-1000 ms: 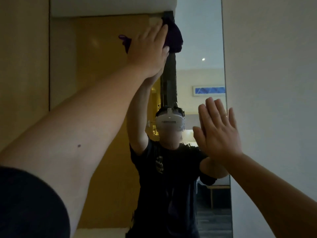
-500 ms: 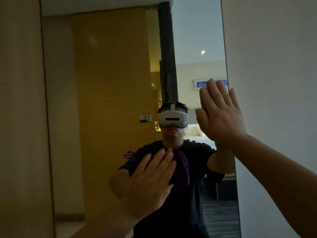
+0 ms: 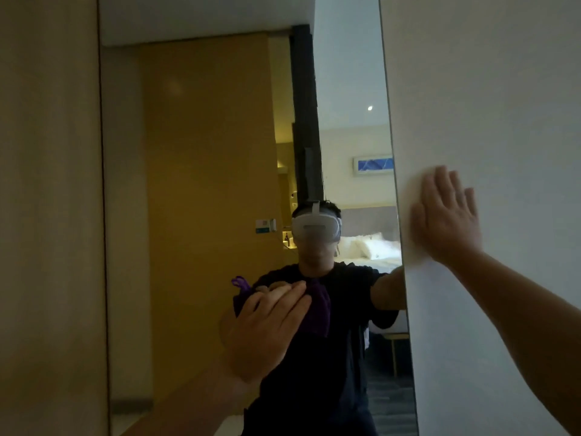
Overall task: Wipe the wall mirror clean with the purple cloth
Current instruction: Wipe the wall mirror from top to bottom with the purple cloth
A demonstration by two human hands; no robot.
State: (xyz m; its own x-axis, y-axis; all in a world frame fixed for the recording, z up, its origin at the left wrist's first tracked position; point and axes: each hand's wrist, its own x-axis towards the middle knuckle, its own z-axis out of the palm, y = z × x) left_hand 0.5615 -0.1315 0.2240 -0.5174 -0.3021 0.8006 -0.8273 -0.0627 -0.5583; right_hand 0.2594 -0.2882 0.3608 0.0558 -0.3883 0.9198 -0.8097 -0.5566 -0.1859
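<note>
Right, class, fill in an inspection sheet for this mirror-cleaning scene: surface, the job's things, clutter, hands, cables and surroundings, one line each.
Surface: wall mirror, tall, upright, set between a tan panel and a white wall; no smears can be made out in this dim light.
Job's things: purple cloth, bunched against the glass in the mirror's lower half.
Clutter: nothing seen.
Hands: left hand presses the cloth to the mirror with straight fingers; right hand lies flat on the white wall, beside the mirror's right edge.
Cables: nothing seen.
Surroundings: the reflection shows a yellow-brown door, a bed with white pillows, a framed blue picture and a ceiling light.
</note>
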